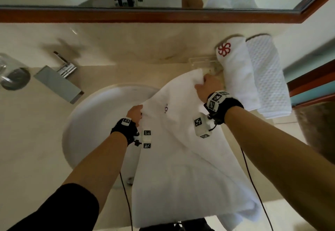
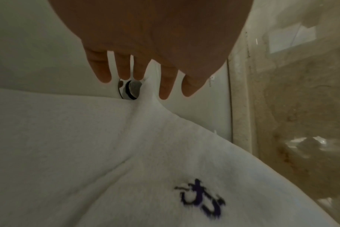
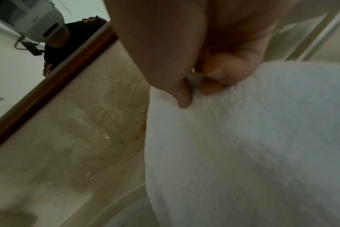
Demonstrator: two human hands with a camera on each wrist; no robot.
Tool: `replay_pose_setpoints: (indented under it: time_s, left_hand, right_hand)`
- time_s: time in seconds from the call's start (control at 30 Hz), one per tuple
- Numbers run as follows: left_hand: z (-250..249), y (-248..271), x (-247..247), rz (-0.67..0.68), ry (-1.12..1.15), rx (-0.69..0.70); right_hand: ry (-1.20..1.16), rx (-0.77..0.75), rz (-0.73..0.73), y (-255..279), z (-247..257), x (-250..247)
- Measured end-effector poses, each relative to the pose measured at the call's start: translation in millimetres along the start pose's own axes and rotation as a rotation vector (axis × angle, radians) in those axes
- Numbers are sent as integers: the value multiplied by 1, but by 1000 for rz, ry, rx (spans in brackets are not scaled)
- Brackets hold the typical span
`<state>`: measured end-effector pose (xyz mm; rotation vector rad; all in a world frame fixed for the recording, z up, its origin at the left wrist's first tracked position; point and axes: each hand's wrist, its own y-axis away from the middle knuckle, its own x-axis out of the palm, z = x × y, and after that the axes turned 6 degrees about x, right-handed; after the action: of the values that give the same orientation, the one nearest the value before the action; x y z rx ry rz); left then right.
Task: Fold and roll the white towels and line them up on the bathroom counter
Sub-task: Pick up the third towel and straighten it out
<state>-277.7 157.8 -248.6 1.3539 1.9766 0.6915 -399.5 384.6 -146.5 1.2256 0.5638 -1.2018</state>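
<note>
Over the sink (image 1: 94, 122), white towel (image 1: 181, 158) spread, right hand (image 1: 206, 87) pinching corner, left hand (image 1: 135, 113) fingers straight.

towel (image 1: 181, 167): white, small purple mark
rolled towel (image 1: 237, 78): white, red flower logo
second roll (image 1: 268, 78): white, waffle pattern
counter (image 1: 36, 149): beige marble
mirror frame (image 1: 145, 16): red-brown

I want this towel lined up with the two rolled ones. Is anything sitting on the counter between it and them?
Yes. A clear soap dish sits on the counter just left of the red-logo roll, right beyond the towel corner the right hand pinches.
</note>
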Motion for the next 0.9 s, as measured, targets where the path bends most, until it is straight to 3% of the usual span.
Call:
replay_pose_setpoints:
  time_s: [0.1,0.3,0.4,0.5,0.57,0.77,0.9]
  left_hand:
    - [6,-10,-2,17,63,-19]
    - [9,-22,-10,-122,169,-17]
    - [-1,-6,-19,-205,138,147]
    - [-27,14,-33,-454,114,383]
    - [-51,28,-49,-543,118,487]
    - [-115,36,-81,-636,173,577]
    - [-135,36,-85,-653,118,640]
  right_hand:
    - [-40,-41,-45,0,-5,-1]
    - [-95,-72,-51,5,-13,-17]
    - [-198,-57,-83,10,-14,-40]
    - [-309,-19,-137,12,-14,-70]
    - [-353,6,-186,8,-14,-87]
    - [-596,81,-170,-7,-9,-116]
    - [-624,42,-207,-19,-3,-121]
